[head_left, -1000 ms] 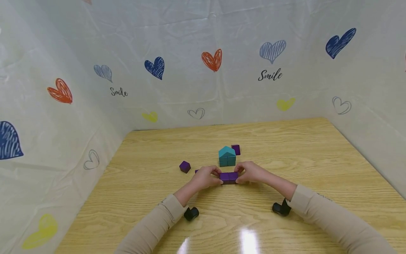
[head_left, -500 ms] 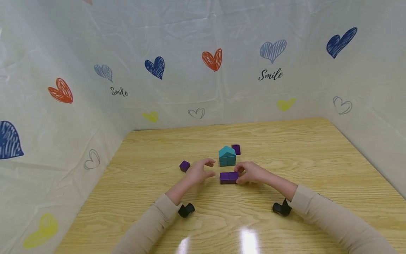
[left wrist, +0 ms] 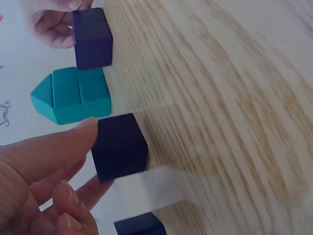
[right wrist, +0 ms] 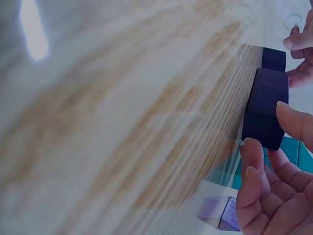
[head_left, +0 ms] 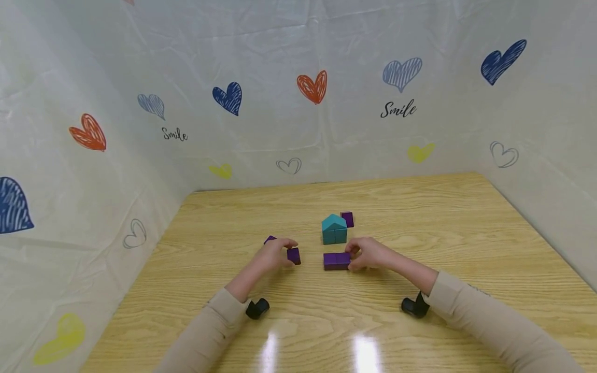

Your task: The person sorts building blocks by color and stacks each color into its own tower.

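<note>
My left hand [head_left: 271,255] has its thumb and fingers round a purple cube [head_left: 293,256]. In the left wrist view the thumb touches that purple cube [left wrist: 121,147], and a finger lies partly hidden behind it. To the right, two purple cubes [head_left: 336,261] sit side by side, touching. My right hand [head_left: 370,253] pinches the right end of this pair; the right wrist view has thumb and fingertips on the nearer dark purple cube [right wrist: 264,120]. Behind the pair stands a small teal block house [head_left: 334,229], two blocks with a pointed roof piece on top.
Another purple cube [head_left: 270,239] lies behind my left hand, mostly covered by it. One more purple cube [head_left: 347,218] stands behind the teal house at its right. The wooden table [head_left: 420,223] ends at a white sheet [head_left: 261,140] printed with hearts.
My left hand has let go of the pair's left end and moved left to the separate purple cube, its fingers now round it. The right hand has stayed at the pair.
</note>
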A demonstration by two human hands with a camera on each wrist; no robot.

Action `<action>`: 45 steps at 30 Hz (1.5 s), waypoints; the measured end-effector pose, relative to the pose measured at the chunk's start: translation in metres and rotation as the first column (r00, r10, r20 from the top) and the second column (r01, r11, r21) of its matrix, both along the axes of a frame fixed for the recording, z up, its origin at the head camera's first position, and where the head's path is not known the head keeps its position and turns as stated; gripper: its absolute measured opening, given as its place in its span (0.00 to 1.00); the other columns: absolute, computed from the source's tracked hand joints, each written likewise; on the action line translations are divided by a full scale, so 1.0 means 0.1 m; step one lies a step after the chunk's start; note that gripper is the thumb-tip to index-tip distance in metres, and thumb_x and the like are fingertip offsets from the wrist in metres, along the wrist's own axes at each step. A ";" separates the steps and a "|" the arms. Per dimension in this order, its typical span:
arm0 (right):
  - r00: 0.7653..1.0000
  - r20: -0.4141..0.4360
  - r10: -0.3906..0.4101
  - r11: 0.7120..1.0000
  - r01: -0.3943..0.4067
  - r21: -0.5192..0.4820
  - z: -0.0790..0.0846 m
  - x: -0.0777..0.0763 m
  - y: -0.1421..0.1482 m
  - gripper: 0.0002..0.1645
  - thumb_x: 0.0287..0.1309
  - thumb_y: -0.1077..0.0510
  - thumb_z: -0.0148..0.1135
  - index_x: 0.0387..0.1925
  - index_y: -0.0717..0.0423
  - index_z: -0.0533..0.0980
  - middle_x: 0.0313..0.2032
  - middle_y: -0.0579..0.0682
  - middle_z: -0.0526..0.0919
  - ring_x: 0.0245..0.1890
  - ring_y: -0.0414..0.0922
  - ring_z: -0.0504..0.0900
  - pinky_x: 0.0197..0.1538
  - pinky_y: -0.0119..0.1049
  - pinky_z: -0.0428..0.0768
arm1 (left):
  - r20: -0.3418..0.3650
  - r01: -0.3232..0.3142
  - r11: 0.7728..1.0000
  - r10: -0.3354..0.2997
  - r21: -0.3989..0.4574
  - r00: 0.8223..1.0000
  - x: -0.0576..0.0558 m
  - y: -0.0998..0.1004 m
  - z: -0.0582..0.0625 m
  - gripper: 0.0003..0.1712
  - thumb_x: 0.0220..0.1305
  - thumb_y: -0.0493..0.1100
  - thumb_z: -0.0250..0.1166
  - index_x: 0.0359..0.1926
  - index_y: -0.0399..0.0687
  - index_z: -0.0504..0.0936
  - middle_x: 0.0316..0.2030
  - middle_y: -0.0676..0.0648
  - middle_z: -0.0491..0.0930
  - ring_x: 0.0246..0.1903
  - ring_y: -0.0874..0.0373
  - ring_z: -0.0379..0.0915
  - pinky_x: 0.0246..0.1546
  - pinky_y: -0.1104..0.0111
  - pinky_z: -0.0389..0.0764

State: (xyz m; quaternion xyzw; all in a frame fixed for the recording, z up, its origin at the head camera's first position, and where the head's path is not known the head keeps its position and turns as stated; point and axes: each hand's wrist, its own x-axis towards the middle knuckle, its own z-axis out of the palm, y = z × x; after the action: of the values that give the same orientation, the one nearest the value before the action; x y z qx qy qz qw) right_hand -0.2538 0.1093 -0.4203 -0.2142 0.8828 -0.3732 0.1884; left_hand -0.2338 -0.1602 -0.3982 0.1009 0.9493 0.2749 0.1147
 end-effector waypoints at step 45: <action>1.000 0.021 -0.002 1.000 0.003 -0.030 0.01 0.03 0.02 0.19 0.43 0.64 0.68 0.40 0.65 0.74 0.35 0.53 0.78 0.32 0.43 0.73 0.29 0.32 0.75 | -0.073 0.075 0.994 -0.069 0.077 0.995 -0.02 0.27 0.09 0.20 0.55 0.45 0.66 0.49 0.45 0.79 0.43 0.47 0.80 0.48 0.49 0.73 0.43 0.61 0.74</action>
State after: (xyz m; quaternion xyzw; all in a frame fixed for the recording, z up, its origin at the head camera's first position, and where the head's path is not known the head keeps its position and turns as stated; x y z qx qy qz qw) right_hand -0.2505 0.1115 -0.4189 -0.2118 0.8754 -0.3888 0.1940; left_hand -0.2361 -0.1329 -0.3895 0.1492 0.9367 0.3047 0.0870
